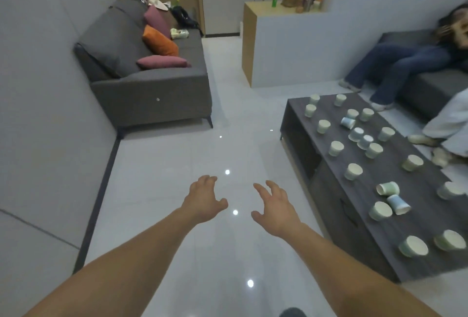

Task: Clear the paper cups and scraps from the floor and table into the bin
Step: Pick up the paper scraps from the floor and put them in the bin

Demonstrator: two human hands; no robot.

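Observation:
Several pale green and blue paper cups (336, 148) stand or lie scattered over the dark grey coffee table (415, 218) at the right. Some cups (387, 188) lie tipped on their sides. My left hand (203, 200) and my right hand (274, 206) are stretched out side by side over the pale tiled floor, left of the table. Both hands hold nothing, fingers spread and loosely bent. No bin shows in the head view.
A grey sofa (152, 93) with pink and orange cushions stands at the left wall. A person's legs (395, 68) lie on another sofa at the right, past the table. A second person's legs and shoes (440, 136) are beside the table's far edge. A wooden counter (249, 43) stands behind.

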